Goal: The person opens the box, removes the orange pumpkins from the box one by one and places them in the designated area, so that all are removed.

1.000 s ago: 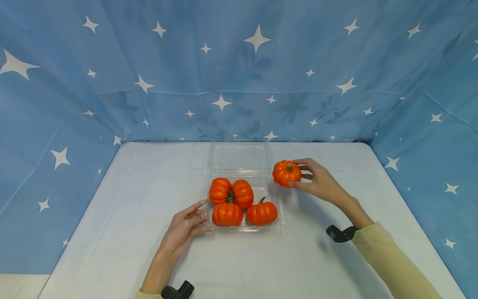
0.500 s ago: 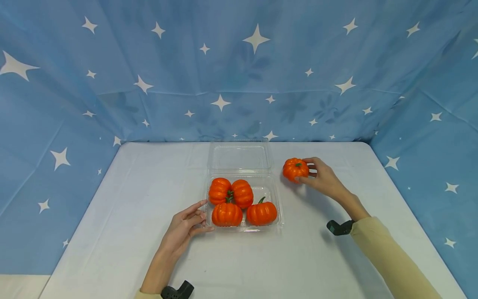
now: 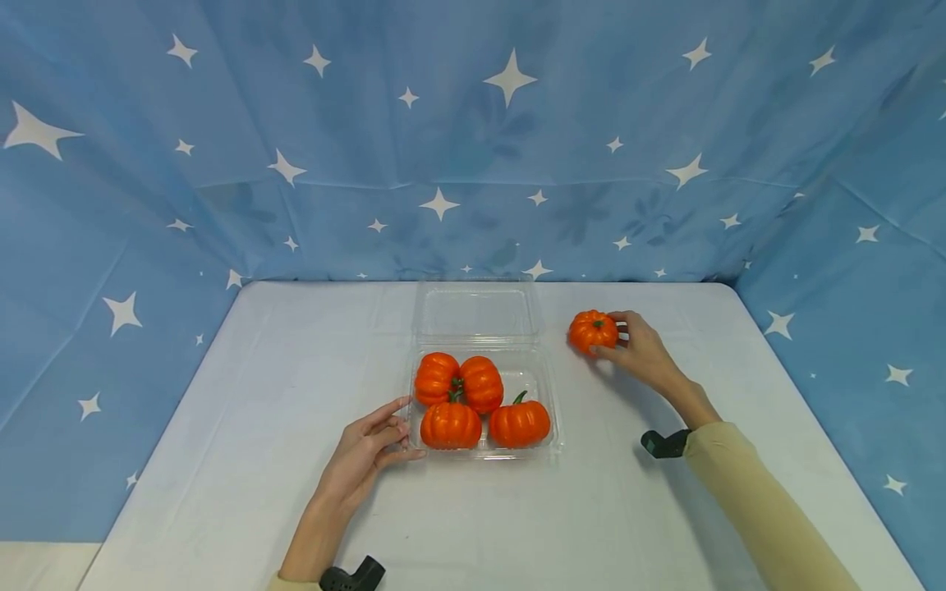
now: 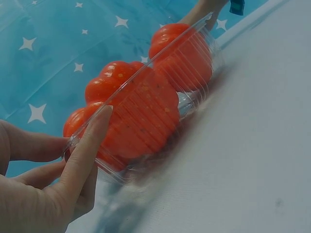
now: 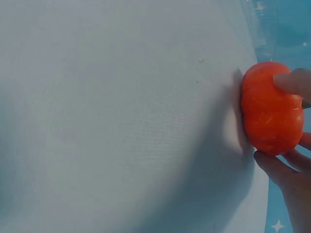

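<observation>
My right hand (image 3: 641, 353) holds a small orange pumpkin (image 3: 594, 332) with a green stem, right at the white table surface to the right of the container. In the right wrist view the thumb and fingers lie around this pumpkin (image 5: 269, 109). A clear plastic clamshell container (image 3: 532, 382) stands in the middle of the table, its lid (image 3: 476, 312) folded back. Several similar pumpkins (image 3: 451, 425) sit inside, one of them (image 3: 520, 423) at the front right. My left hand (image 3: 362, 451) holds the container's front left corner, thumb along the front and fingers at the left side.
The white-covered table (image 3: 281, 369) runs back to a blue curtain (image 3: 369, 164) with white stars, which also hangs at both sides. Dark wrist devices (image 3: 665, 444) sit on both forearms.
My right hand has carried the pumpkin to the right, away from the container, and down to the table. The left hand and the container have stayed in place.
</observation>
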The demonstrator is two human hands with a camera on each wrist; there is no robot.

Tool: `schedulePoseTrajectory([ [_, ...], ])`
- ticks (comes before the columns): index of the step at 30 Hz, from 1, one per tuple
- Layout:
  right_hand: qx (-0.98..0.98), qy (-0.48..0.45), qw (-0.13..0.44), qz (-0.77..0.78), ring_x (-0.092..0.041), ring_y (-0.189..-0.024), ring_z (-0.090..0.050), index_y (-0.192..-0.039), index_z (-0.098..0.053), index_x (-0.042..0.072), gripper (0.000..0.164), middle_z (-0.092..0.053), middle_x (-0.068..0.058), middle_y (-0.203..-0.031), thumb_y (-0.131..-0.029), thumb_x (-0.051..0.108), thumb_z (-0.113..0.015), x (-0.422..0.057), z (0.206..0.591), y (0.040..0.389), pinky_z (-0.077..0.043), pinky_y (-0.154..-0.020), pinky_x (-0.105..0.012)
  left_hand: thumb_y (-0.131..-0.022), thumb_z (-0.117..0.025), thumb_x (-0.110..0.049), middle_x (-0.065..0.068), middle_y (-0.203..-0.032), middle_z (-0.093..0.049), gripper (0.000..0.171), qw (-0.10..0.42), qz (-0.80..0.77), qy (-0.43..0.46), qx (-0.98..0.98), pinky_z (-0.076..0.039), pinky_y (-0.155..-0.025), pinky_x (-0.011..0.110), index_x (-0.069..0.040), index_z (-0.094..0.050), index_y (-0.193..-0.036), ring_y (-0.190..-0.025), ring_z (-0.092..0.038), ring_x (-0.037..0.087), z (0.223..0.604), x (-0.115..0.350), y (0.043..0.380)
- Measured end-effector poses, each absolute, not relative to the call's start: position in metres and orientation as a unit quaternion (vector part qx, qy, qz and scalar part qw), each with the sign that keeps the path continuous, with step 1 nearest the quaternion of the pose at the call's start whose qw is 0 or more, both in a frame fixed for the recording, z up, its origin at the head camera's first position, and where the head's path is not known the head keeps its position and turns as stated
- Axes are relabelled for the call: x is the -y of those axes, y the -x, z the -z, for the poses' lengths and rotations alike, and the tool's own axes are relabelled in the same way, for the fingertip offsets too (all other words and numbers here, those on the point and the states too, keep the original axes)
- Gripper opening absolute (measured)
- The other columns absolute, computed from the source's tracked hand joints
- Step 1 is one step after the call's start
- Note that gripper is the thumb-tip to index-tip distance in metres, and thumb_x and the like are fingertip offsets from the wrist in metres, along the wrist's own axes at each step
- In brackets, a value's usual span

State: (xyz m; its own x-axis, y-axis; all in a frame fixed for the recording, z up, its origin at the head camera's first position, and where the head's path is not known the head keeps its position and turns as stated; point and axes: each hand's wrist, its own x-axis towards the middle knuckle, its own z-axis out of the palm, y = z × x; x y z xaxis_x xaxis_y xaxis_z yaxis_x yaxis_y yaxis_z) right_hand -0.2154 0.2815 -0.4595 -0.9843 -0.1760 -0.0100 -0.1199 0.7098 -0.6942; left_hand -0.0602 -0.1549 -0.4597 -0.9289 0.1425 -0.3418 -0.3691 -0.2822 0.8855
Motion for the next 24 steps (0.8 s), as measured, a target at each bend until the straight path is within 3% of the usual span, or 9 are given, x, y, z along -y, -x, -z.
schedulePoseTrajectory([
  [15,-0.925,0.081,0.035,0.370,-0.052,-0.138,-0.043,-0.153,-0.031,-0.013,0.080,-0.035,-0.036,-0.154,-0.093,0.015,-0.076,-0.283,0.462,0.217,-0.044,-0.113,-0.063,-0.102,-0.050,0.004,0.008,-0.100,-0.054,0.050,0.161,-0.799,0.112,-0.568,-0.064,-0.089,0.046,0.001,-0.045,-0.151,-0.080,-0.056,0.015,0.461,0.154,0.061],
  [24,-0.938,0.105,-0.036,0.328,-0.052,-0.133,-0.043,-0.149,-0.039,-0.010,0.075,-0.039,-0.036,-0.150,-0.091,0.018,-0.078,-0.284,0.456,0.207,-0.043,-0.109,-0.070,-0.101,-0.050,0.005,0.007,-0.098,-0.055,0.049,0.154,-0.802,0.114,-0.566,-0.065,-0.089,0.045,0.001,-0.046,-0.150,-0.080,-0.057,0.015,0.461,0.154,0.061],
])
